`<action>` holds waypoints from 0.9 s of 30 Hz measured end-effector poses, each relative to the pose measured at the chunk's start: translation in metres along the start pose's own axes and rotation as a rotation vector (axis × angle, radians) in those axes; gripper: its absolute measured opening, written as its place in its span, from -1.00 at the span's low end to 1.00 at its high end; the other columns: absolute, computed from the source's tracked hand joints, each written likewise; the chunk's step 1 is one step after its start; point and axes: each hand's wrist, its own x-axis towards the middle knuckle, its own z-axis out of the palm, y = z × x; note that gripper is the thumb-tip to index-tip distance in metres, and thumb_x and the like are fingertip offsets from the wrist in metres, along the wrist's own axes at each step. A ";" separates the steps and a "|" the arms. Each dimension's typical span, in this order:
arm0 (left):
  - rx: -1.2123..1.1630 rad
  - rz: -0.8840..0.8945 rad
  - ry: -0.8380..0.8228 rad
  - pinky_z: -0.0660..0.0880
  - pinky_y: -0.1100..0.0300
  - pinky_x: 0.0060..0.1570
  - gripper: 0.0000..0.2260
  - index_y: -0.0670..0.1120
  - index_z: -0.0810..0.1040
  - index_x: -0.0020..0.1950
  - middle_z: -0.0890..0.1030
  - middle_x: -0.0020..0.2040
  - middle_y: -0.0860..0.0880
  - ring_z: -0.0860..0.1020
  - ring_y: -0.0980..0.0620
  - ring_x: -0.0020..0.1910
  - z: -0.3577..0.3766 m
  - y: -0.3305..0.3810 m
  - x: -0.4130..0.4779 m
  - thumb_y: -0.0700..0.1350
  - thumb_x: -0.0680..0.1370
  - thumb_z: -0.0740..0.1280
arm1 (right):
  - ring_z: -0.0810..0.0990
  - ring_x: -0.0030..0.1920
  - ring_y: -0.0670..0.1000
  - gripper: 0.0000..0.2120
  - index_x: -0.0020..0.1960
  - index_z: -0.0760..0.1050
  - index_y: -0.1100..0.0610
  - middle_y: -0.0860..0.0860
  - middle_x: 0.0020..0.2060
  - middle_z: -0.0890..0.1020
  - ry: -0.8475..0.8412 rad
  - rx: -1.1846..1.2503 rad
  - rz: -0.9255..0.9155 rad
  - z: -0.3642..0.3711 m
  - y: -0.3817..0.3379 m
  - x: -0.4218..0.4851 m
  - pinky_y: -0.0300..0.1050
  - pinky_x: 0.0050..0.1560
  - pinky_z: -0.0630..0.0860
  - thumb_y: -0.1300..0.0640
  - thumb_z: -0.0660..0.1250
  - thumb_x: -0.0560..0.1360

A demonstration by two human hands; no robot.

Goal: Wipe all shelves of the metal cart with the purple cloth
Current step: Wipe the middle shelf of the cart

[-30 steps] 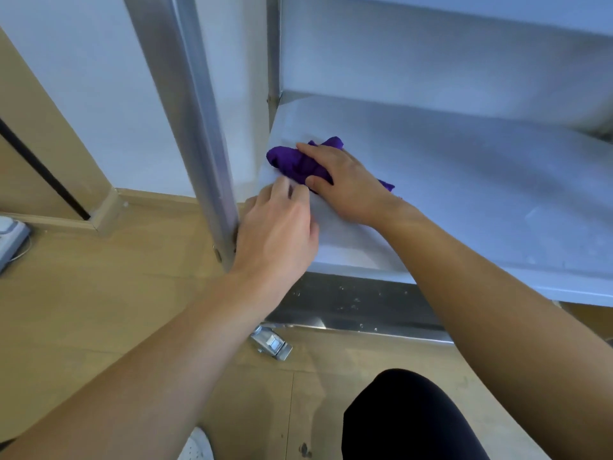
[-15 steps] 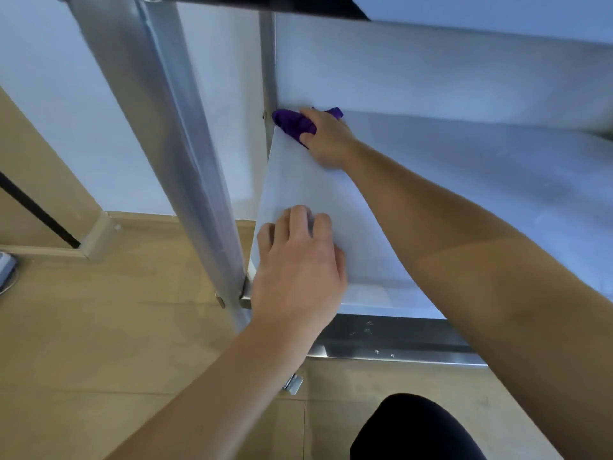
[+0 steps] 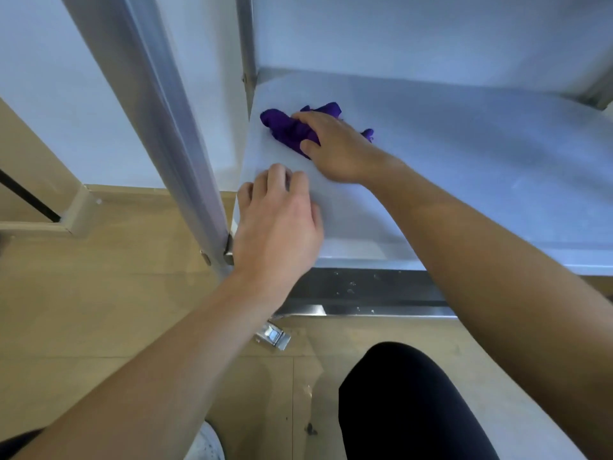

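You have a single view, the wide-angle camera worn on your head, facing forward and down. It sits close over the cart shelf point(image 3: 464, 180), which fills the upper right of the frame. The floor point(image 3: 83, 310) takes the lower left.

Two hands on one shelf point(image 3: 464, 167): left hand point(image 3: 278, 224) at 7 o'clock, right hand point(image 3: 335, 144) at 10. One purple cloth point(image 3: 287, 127). Two cart posts: near post point(image 3: 159, 111), far post point(image 3: 247, 38). One caster brake point(image 3: 273, 335), one white shoe point(image 3: 205, 446), both at 6 o'clock.
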 end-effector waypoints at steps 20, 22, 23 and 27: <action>-0.085 0.249 0.017 0.43 -0.10 0.07 -0.82 -0.21 0.52 0.05 0.51 0.06 -0.18 0.49 -0.22 0.03 0.001 0.071 -0.011 -0.21 0.54 0.17 | 0.19 0.53 0.03 -0.55 0.52 0.22 -0.13 -0.11 0.52 0.25 0.189 -0.081 0.126 -0.031 0.066 -0.175 0.01 0.48 0.20 0.03 0.13 0.64; -0.106 0.299 0.001 0.44 -0.09 0.07 -0.81 -0.21 0.52 0.06 0.51 0.08 -0.17 0.49 -0.20 0.04 0.007 0.097 -0.013 -0.21 0.55 0.16 | 0.19 0.53 0.05 -0.54 0.52 0.22 -0.12 -0.10 0.52 0.26 0.204 -0.079 0.171 -0.041 0.084 -0.186 0.02 0.48 0.20 0.04 0.14 0.64; -0.115 0.323 -0.004 0.44 -0.08 0.07 -0.80 -0.21 0.52 0.07 0.51 0.08 -0.16 0.49 -0.20 0.04 0.010 0.109 -0.012 -0.21 0.55 0.16 | 0.19 0.53 0.06 -0.54 0.52 0.22 -0.12 -0.10 0.52 0.26 0.209 -0.078 0.194 -0.047 0.094 -0.192 0.03 0.47 0.20 0.04 0.14 0.64; -0.132 0.423 -0.040 0.43 -0.06 0.09 -0.77 -0.21 0.53 0.12 0.51 0.13 -0.15 0.49 -0.19 0.07 0.025 0.159 -0.009 -0.20 0.56 0.15 | 0.21 0.51 0.07 -0.55 0.51 0.22 -0.11 -0.08 0.52 0.27 0.239 -0.095 0.271 -0.068 0.137 -0.217 0.04 0.44 0.23 0.03 0.14 0.63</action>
